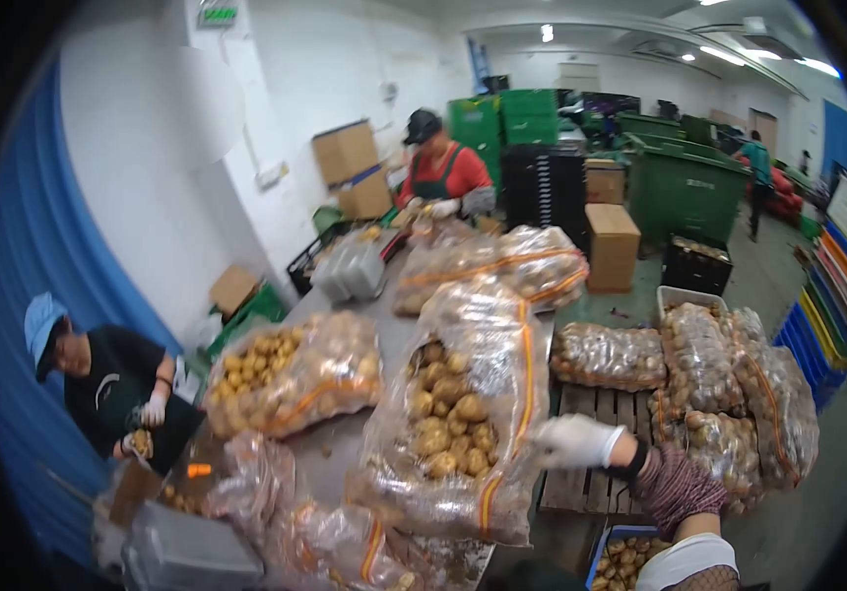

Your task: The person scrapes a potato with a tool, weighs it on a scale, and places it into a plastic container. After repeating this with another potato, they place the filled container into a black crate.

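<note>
My right hand, in a white glove, reaches in from the lower right. It is at the right edge of a large clear plastic bag with an orange-and-yellow stripe. Blur hides whether its fingers grip the plastic. Through the bag's opening, a heap of potatoes shows. The bag lies on a grey metal table. Below my right forearm stands a blue crate with potatoes in it. My left hand is out of view.
Another potato bag lies to the left, with crumpled bags in front. More filled bags are stacked on a wooden pallet at right. One person works at left, another across the table. Green bins stand behind.
</note>
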Demonstrator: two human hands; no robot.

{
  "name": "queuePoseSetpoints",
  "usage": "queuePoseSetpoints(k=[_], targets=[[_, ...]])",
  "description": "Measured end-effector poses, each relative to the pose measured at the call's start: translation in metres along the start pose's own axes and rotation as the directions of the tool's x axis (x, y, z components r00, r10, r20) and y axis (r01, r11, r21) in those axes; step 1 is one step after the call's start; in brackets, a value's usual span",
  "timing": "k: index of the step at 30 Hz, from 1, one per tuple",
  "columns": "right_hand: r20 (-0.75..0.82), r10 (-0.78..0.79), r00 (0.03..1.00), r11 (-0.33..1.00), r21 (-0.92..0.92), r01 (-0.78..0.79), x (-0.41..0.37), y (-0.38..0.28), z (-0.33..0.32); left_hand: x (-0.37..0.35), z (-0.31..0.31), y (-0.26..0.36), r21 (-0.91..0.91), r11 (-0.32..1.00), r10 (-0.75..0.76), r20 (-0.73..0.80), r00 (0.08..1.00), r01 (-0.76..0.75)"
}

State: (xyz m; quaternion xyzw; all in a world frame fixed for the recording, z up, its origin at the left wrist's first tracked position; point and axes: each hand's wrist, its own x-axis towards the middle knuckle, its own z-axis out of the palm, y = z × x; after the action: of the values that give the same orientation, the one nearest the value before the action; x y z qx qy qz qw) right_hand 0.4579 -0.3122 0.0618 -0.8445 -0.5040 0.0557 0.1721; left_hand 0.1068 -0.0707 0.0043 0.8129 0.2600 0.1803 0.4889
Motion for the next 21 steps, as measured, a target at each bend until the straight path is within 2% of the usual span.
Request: queuePoseSetpoints(k=[2, 4, 6, 7, 9, 10, 12, 13, 15, 16, 18, 20, 21], targets=[[0.056, 0.138, 0.989, 0.988, -0.078, -0.133, 0.017, 0.027, -0.027, -0.005, 0.003, 0.009, -0.036, 0.997, -0.075, -0.039, 0.996, 0.073], [0.033, 0.176, 0.984, 0.983, -0.049, -0.174, 0.042, 0.049, -0.04, -0.009, 0.004, 0.006, -0.064, 0.991, -0.12, -0.067, 0.991, 0.116], [0.011, 0.126, 0.992, 0.988, -0.09, -0.125, 0.075, 0.056, -0.038, -0.015, 0.002, -0.008, -0.079, 0.986, -0.15, -0.064, 0.987, 0.145], [0.018, 0.119, 0.993, 0.99, -0.08, -0.118, 0.092, 0.057, -0.028, -0.015, 0.001, -0.003, -0.072, 0.985, -0.159, -0.07, 0.985, 0.154], [-0.003, -0.025, 1.0, 0.981, -0.193, 0.023, 0.128, 0.049, -0.003, -0.018, -0.002, 0.009, 0.011, 0.994, -0.103, -0.094, 0.99, 0.104], [0.023, -0.019, 1.0, 0.964, -0.264, 0.024, 0.143, 0.034, 0.008, -0.018, -0.003, 0.01, 0.019, 0.993, -0.113, -0.098, 0.989, 0.115], [0.082, -0.047, 0.996, 0.849, -0.521, 0.083, 0.168, 0.029, 0.046, -0.018, -0.004, 0.011, 0.066, 0.991, -0.107, -0.086, 0.991, 0.113], [0.085, -0.059, 0.995, 0.851, -0.517, 0.095, 0.177, 0.039, 0.073, -0.017, -0.004, 0.012, 0.07, 0.99, -0.113, -0.097, 0.989, 0.12], [-0.057, -0.06, 0.997, 0.75, -0.661, 0.007, 0.192, 0.064, 0.12, -0.015, -0.004, 0.013, 0.014, 0.983, -0.179, -0.081, 0.98, 0.181], [0.006, -0.05, 0.999, 0.816, -0.576, 0.044, 0.186, 0.057, 0.095, -0.014, -0.006, 0.012, 0.008, 0.983, -0.183, -0.1, 0.978, 0.185], [0.101, 0.034, 0.994, 0.933, -0.36, 0.004, 0.18, 0.056, 0.067, -0.014, -0.003, 0.008, -0.009, 0.979, -0.205, -0.083, 0.975, 0.205], [0.091, 0.05, 0.995, 0.996, -0.077, -0.043, 0.16, 0.033, 0.036, -0.01, -0.001, -0.004, -0.082, 0.971, -0.229, -0.084, 0.97, 0.223], [0.136, 0.06, 0.989, 0.987, 0.141, -0.08, 0.148, 0.006, 0.016, -0.005, 0.003, -0.01, -0.167, 0.966, -0.207, -0.048, 0.977, 0.196]])
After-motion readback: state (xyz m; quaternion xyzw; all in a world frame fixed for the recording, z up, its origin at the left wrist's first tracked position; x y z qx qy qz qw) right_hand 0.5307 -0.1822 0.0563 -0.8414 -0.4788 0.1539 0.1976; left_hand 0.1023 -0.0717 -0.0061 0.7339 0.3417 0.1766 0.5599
